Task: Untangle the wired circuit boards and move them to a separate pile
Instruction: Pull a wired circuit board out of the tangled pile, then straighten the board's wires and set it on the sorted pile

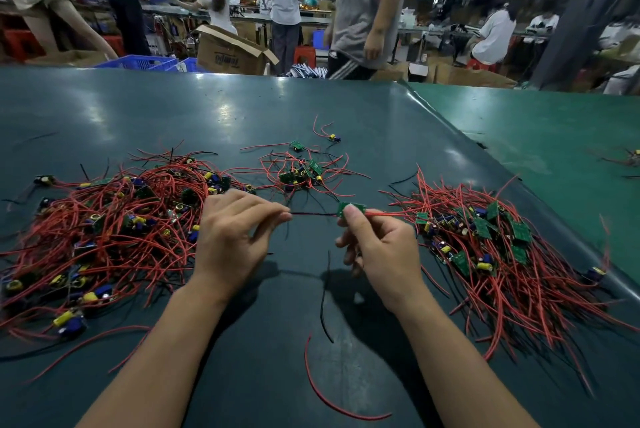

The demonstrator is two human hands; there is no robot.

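My right hand pinches a small green circuit board between thumb and fingers, held above the table. A dark wire runs taut from that board to my left hand, which pinches its end at the fingertips. Red wires trail from the board toward the right. A large tangled pile of red-wired boards lies to the left. A second pile of boards with straighter red wires lies to the right. A small tangled cluster sits just beyond my hands.
The dark green table meets a lighter green table at the right. Loose red wire and black wire lie near my forearms. Several people stand beyond the far edge, with a cardboard box and blue crates.
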